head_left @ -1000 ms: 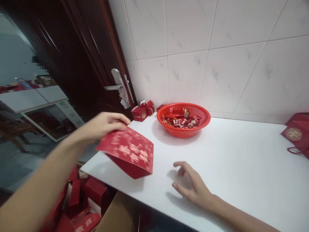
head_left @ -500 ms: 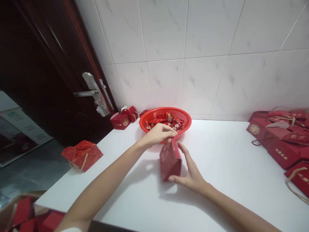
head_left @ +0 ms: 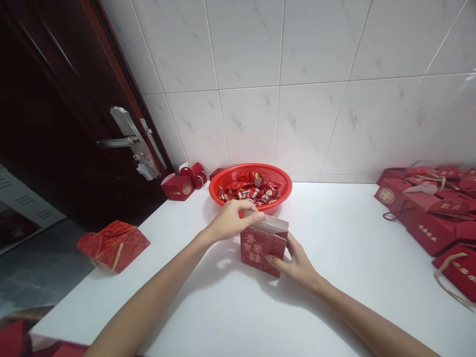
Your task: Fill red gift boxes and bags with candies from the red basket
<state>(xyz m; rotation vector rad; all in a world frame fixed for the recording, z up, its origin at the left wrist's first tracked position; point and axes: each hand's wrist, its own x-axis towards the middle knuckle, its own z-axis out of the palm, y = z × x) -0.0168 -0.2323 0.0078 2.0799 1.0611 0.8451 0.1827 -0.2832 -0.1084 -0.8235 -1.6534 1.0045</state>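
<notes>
A dark red paper gift box (head_left: 260,250) with pale characters on its front stands upright on the white table, its top open and the pale inside showing. My left hand (head_left: 234,218) pinches the box's upper left edge between thumb and fingers. Around the box's right side, my right hand (head_left: 295,263) is closed, thumb on the front and fingers behind, partly hidden. Just behind the box sits a red plastic basket (head_left: 275,171) holding several wrapped candies (head_left: 253,191).
Small red boxes (head_left: 180,186) stand by the wall at the back left. An orange-red box with a cord (head_left: 119,245) lies at the table's left edge. Many red boxes (head_left: 433,225) are heaped at right. A dark door (head_left: 67,99) stands at left; tiled wall behind.
The box's top has gone from pinched together to open. The box has turned so its printed front faces me. My left hand has shifted slightly left and down, and the view has moved a little.
</notes>
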